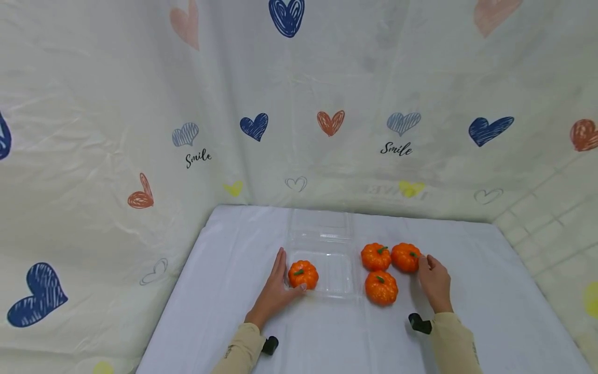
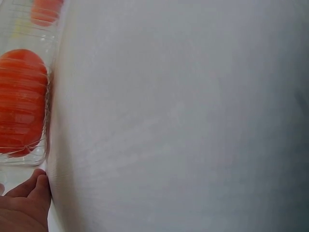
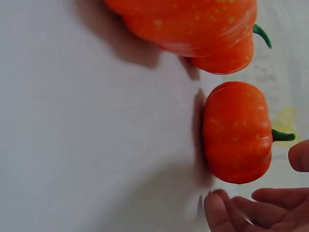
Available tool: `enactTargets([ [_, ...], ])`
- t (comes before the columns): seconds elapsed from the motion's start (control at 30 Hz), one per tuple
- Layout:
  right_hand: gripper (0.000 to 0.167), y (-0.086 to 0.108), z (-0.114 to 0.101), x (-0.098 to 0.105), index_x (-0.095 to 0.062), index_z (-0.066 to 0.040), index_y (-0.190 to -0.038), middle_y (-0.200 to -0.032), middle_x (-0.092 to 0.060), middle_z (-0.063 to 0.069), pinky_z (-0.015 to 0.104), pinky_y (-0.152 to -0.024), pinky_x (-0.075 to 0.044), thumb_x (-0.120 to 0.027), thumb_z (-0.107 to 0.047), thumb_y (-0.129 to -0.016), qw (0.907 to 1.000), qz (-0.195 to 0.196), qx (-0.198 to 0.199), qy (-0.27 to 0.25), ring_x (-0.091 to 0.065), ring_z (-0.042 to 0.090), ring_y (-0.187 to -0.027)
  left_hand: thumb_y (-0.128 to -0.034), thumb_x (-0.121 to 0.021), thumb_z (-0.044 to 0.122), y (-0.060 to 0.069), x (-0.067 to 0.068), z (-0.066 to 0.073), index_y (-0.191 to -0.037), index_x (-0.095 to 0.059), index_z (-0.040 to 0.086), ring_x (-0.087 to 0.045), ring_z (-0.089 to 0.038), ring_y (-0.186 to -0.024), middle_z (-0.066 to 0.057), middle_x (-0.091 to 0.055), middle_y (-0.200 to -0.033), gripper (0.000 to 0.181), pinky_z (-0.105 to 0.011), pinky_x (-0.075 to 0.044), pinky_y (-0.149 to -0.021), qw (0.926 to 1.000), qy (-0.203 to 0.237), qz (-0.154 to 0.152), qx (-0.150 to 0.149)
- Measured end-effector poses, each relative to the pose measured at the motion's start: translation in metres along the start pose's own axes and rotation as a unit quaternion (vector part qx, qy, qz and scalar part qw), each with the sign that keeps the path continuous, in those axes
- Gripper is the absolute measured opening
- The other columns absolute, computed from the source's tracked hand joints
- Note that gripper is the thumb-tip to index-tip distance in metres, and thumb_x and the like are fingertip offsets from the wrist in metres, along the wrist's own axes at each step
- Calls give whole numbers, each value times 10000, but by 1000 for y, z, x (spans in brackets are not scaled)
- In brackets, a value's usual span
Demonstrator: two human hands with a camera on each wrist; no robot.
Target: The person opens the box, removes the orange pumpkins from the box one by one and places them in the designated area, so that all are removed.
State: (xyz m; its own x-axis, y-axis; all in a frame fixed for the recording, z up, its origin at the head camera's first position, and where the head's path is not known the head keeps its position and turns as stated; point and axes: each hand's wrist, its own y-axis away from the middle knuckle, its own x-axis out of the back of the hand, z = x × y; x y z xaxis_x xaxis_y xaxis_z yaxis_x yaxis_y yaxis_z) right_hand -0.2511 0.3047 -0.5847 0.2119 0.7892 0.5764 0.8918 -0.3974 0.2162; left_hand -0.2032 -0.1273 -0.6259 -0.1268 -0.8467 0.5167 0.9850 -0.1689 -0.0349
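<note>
A clear plastic box (image 1: 338,275) with its hinged lid (image 1: 322,224) folded back lies mid-table. One small orange toy pumpkin (image 1: 303,278) sits in its left part, seen through the wall in the left wrist view. My left hand (image 1: 275,296) rests along the box's left side, fingers straight and thumb at the front edge. Right of the box are three more pumpkins: a back-left one (image 1: 374,258), a front one (image 1: 381,289) and a back-right one (image 1: 404,258). At the back-right pumpkin's right side is my right hand (image 1: 435,283), its fingers loosely bent and not around it.
A white cloth (image 1: 205,311) covers the table. Behind it and at the sides hangs a pale curtain (image 1: 303,78) printed with hearts. Black wrist cameras (image 1: 419,323) are worn on both sleeves.
</note>
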Motion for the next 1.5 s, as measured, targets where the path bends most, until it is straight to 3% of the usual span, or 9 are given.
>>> enactTargets([
  [0.37,712,17,-34,-1,-217,-11,-1695,-1690,-281,311,626,-1190,-350,-338,-452,-1150,9982,245,261,-474,-328,508,-1520,-912,-752,655,3,0,0,-1741,-61,157,-180,-265,-1625,111,25,-1791,1189,-582,-262,-1251,10000,70,5,-20],
  [0.6,664,25,-51,-5,-252,-14,-1689,-1740,-207,241,628,-1211,-305,-373,-383,-1151,9949,364,781,-514,-288,504,-1544,-903,-744,687,2,0,0,-1743,-53,181,-212,-239,-1616,151,31,-1783,1199,-559,-258,-1258,9999,164,-6,23],
  [1.0,658,30,-64,-21,-291,-42,-1688,-1750,-197,215,612,-1260,-208,-419,-392,-1146,9909,-27,1241,-517,-187,444,-1599,-903,-746,676,3,0,1,-1745,-44,204,-240,-244,-1608,160,34,-1781,1193,-581,-254,-1255,9999,104,-28,43],
  [1.17,639,35,-70,-30,-346,-41,-1671,-1735,-263,197,609,-1251,-259,-487,-363,-1136,9873,-164,1504,-493,-287,460,-1561,-901,-751,666,3,0,3,-1745,-52,207,-202,-238,-1620,173,31,-1777,1188,-594,-261,-1249,9999,99,0,44],
  [1.33,656,42,-79,-41,-338,-51,-1677,-1747,-241,183,588,-1226,-321,-507,-384,-1138,9824,-568,1679,-581,-369,488,-1512,-905,-748,658,3,0,2,-1744,-57,190,-145,-245,-1633,157,33,-1781,1184,-617,-261,-1244,9999,115,-4,61],
  [1.5,664,48,-84,-58,-321,-76,-1690,-1761,-215,149,581,-1246,-292,-513,-394,-1138,9762,-983,1804,-696,-337,446,-1543,-902,-746,664,4,-1,2,-1745,-55,206,-149,-230,-1632,170,31,-1778,1182,-609,-263,-1244,9999,94,18,141],
])
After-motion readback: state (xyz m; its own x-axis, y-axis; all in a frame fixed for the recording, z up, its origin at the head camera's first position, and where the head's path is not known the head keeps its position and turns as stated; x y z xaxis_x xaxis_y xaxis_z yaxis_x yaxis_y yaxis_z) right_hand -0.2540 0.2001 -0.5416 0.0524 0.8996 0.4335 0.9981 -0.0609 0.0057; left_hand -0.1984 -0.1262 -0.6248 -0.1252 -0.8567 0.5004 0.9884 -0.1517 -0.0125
